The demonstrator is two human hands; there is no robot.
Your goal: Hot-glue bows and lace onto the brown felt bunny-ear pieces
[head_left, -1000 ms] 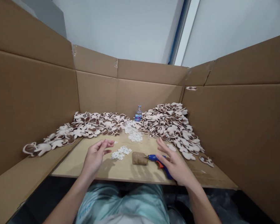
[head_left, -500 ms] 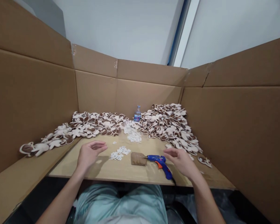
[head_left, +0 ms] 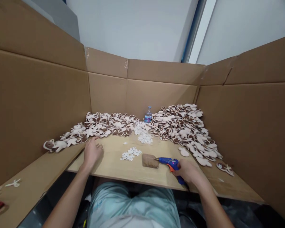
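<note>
My right hand (head_left: 188,172) is wrapped round the handle of a blue glue gun (head_left: 169,163) that lies on the wooden table (head_left: 123,169). The gun's nozzle points left at a brown block (head_left: 150,160). My left hand (head_left: 92,152) lies flat on the table with fingers stretched toward a heap of white and brown flat shapes (head_left: 104,125). A small cluster of white cut-outs (head_left: 130,154) rests between my hands.
A bigger heap of white and brown shapes (head_left: 187,126) fills the back right. A small water bottle (head_left: 147,115) stands at the back. More white cut-outs (head_left: 143,136) lie mid-table. Cardboard walls (head_left: 33,101) enclose the space. A cardboard ledge (head_left: 26,186) sits left.
My right hand came down and closed on the glue gun's handle. My left hand moved forward and settled flat on the table near the left heap. The camera view shifted left.
</note>
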